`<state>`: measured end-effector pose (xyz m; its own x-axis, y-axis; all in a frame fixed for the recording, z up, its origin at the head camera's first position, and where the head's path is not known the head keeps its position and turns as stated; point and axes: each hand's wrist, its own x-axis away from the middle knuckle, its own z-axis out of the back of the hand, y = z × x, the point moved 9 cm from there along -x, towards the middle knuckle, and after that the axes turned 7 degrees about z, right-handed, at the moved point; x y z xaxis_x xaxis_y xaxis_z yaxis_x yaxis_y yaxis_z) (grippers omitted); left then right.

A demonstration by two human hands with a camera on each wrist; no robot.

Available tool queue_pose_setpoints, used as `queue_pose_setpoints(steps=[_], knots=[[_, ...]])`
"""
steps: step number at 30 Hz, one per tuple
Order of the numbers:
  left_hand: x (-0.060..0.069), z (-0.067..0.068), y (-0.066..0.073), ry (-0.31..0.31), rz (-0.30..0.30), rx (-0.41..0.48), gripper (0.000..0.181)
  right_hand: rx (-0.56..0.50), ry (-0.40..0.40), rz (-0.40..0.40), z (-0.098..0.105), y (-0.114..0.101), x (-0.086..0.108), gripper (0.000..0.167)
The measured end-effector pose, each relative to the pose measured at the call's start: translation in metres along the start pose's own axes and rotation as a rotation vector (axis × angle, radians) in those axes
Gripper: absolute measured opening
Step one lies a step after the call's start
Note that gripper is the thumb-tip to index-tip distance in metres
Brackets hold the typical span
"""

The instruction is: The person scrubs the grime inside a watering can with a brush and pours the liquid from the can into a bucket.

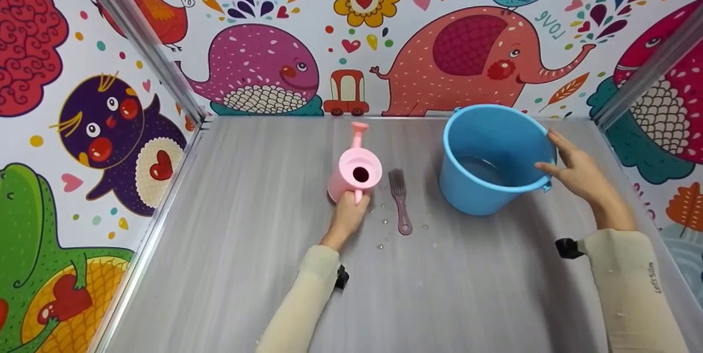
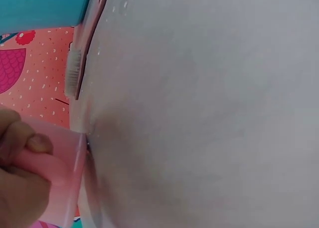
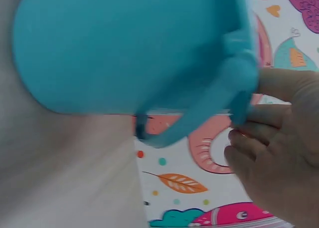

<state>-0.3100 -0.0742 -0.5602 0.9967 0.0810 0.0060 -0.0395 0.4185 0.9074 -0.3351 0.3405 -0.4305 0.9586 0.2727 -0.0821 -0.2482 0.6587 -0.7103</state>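
My left hand (image 1: pixel 350 216) grips the handle of a pink watering can (image 1: pixel 339 180), which stands upright with its spout toward the back wall. In the left wrist view, fingers (image 2: pixel 39 143) curl round that handle. My right hand (image 1: pixel 582 172) holds the rim of a blue bucket (image 1: pixel 478 199) at its right side, thumb over the inner edge. Seen from the right wrist, the bucket's handle (image 3: pixel 199 113) hangs down its outside, close to the fingers. Between can and bucket lies a mauve brush (image 1: pixel 401 205); its pale bristles (image 2: pixel 73 73) show in the left wrist view.
Water drops (image 1: pixel 385 222) dot the grey tabletop (image 1: pixel 236 265) around the brush. A little clear liquid seems to lie at the bucket's bottom. Walls with cartoon animals (image 1: pixel 263 62) close off the back and both sides, joined by metal corner strips (image 1: pixel 148 45).
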Motion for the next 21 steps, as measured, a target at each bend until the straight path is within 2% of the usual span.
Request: queue_pose_setpoints(steps=[6,10,13,21], knots=[[-0.001,0.005,0.007,0.053,-0.039,-0.068,0.041,-0.072,0.023,0.015,-0.006,-0.002,0.002,0.082],[-0.007,0.008,0.023,0.058,-0.068,-0.083,0.04,-0.072,0.027,0.025,-0.01,-0.006,0.006,0.083],[-0.014,0.011,0.048,0.051,-0.12,-0.106,0.039,-0.062,0.033,0.032,-0.013,-0.009,0.009,0.082],[-0.032,0.014,0.133,-0.019,-0.25,-0.205,0.039,0.0,0.033,0.047,-0.025,-0.021,0.016,0.084]])
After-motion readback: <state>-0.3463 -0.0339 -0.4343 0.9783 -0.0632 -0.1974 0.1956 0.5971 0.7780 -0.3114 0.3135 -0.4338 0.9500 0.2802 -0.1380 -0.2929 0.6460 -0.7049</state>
